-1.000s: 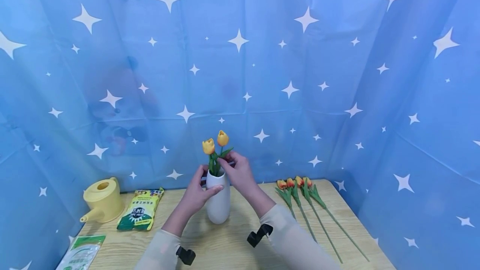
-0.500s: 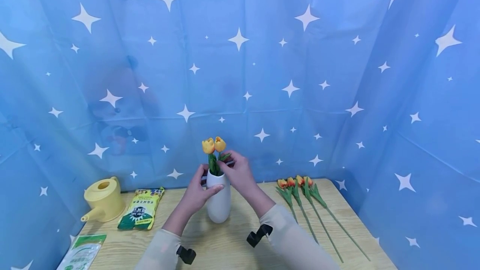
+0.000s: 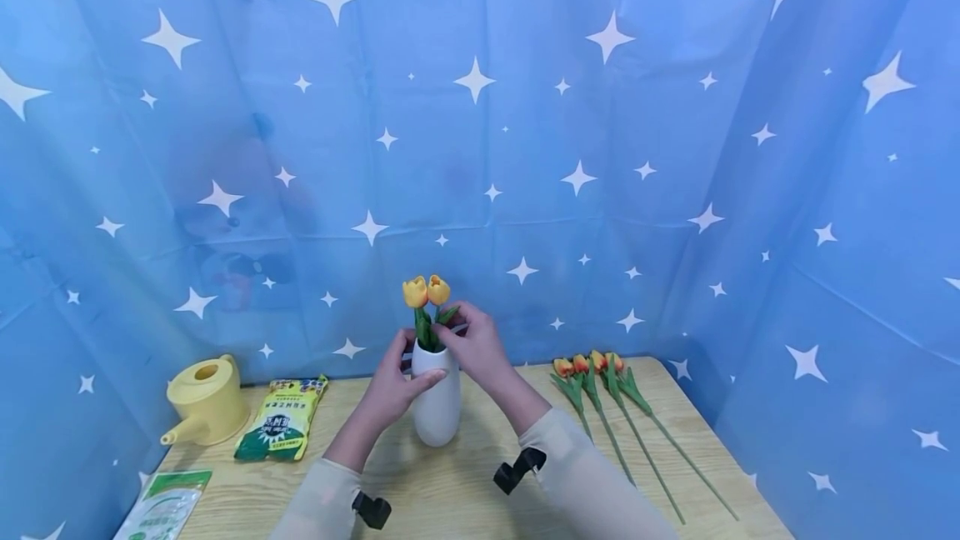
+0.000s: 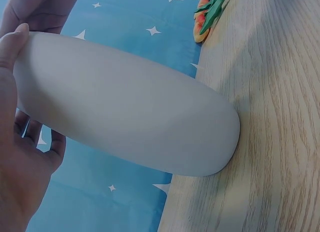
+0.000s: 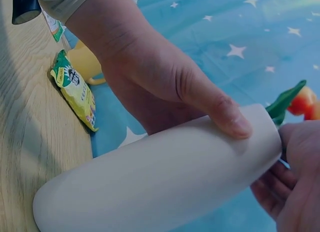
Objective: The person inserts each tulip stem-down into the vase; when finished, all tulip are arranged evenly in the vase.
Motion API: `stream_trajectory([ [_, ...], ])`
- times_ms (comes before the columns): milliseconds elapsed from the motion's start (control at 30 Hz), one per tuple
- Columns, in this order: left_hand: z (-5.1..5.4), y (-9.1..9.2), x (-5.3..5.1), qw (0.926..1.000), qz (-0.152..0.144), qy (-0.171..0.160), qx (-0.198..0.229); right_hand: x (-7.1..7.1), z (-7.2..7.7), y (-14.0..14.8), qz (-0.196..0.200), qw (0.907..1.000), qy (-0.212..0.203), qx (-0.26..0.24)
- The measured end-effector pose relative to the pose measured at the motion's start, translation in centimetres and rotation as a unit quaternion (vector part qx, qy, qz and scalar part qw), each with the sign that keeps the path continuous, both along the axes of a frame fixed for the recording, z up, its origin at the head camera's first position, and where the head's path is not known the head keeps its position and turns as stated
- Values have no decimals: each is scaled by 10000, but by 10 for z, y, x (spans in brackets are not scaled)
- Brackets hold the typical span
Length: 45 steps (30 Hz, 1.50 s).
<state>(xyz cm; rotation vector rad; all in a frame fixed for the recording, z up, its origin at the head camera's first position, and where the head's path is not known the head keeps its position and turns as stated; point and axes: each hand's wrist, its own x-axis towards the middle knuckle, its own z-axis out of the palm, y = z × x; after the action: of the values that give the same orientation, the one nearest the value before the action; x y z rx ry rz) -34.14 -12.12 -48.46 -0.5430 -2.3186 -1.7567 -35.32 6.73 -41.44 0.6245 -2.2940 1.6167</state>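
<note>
A white vase (image 3: 437,407) stands upright near the middle of the table, with two yellow-orange tulips (image 3: 427,291) rising from its mouth. My left hand (image 3: 397,383) grips the vase near the rim, its thumb across the front; the left wrist view shows the smooth vase wall (image 4: 130,104) beside that hand. At the rim, my right hand (image 3: 476,348) pinches the right tulip low down, by its green leaves (image 3: 447,315). In the right wrist view, part of the right hand (image 5: 306,167) shows beside the vase mouth. The stems inside the vase are hidden.
Several orange-red tulips (image 3: 588,366) lie side by side on the wooden table (image 3: 517,515) at the right. On the left are a yellow watering can (image 3: 213,407), a green-and-yellow bag (image 3: 281,421) and a flat green-and-white packet (image 3: 167,507). A starry blue curtain (image 3: 480,148) hangs behind.
The right tulip has sunk lower into the vase and shifted left, its bloom now level with and against the other. My left hand has kept its hold on the vase.
</note>
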Motion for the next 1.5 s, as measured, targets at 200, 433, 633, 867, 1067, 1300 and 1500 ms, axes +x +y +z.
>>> stream_trajectory([
  [200,-1,1,0,10000,-2,-27,1,2,-2,4,-10,9999,-133,-50],
  [433,0,0,1,9998,73,-164,-61,7,-2,15,-96,9998,-145,-120],
  [633,2,0,3,9997,77,-242,-27,13,-3,28,-178,9992,-295,-216],
  [867,3,1,5,9994,91,-329,-46,24,-8,49,-365,9980,-470,-226],
  [1067,3,1,5,9992,122,-384,-55,33,-18,72,-613,9967,-474,-253],
  [1300,2,0,3,9993,127,-337,-50,42,-35,103,-834,9947,-565,-192],
  [1500,-1,0,2,9994,112,-311,-53,44,-52,135,-1140,9915,-624,-27],
])
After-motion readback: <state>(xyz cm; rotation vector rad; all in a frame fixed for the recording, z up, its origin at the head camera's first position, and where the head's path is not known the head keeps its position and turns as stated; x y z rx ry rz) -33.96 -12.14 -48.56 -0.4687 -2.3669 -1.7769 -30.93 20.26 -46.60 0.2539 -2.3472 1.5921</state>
